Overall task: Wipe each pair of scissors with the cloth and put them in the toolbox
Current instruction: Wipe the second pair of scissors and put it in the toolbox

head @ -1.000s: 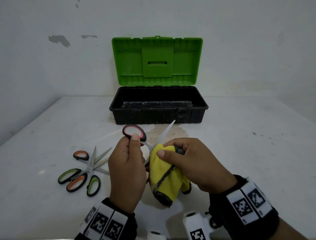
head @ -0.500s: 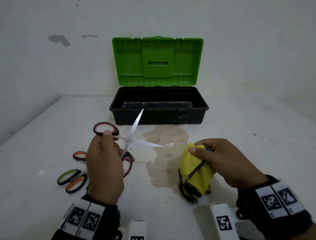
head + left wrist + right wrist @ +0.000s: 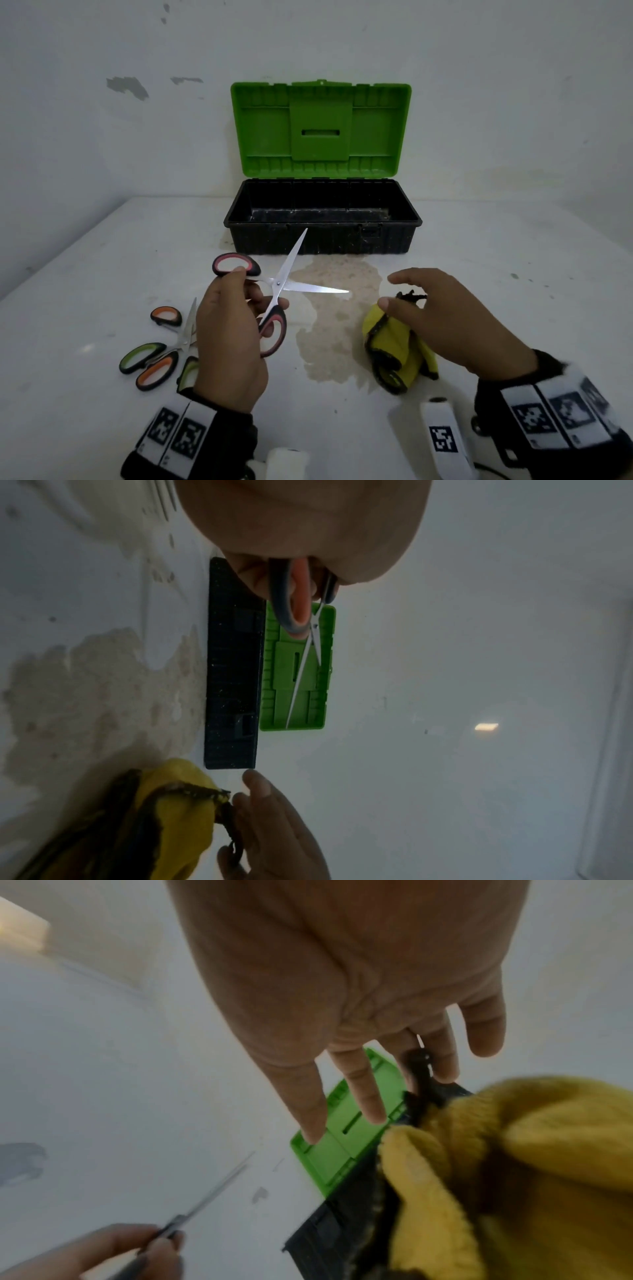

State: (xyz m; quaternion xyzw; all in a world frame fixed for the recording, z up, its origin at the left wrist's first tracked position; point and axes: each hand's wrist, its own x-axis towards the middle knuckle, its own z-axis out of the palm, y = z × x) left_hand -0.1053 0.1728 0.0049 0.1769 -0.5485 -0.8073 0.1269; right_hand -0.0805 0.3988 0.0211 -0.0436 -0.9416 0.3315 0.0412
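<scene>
My left hand (image 3: 253, 294) grips pink-and-black scissors (image 3: 279, 284) by the handles, held above the table with the blades spread wide; one blade points at the toolbox (image 3: 322, 236), a black box whose green lid (image 3: 320, 130) stands open. The left wrist view shows the same scissors (image 3: 301, 610) against the lid. A yellow cloth (image 3: 400, 346) with dark trim lies crumpled on the table at the right. My right hand (image 3: 397, 291) hovers just over it, fingers (image 3: 369, 1096) straight and spread, holding nothing. In the right wrist view the cloth (image 3: 514, 1150) sits right below the palm.
Two more pairs of scissors (image 3: 161, 356), with orange and green handles, lie crossed on the white table (image 3: 513, 308) at the left, partly behind my left wrist. A brown stain (image 3: 335, 308) marks the table before the toolbox. A wall stands close behind the box.
The scissors came out of the cloth and moved left with my left hand. My right hand took the cloth down to the right and has let go of it.
</scene>
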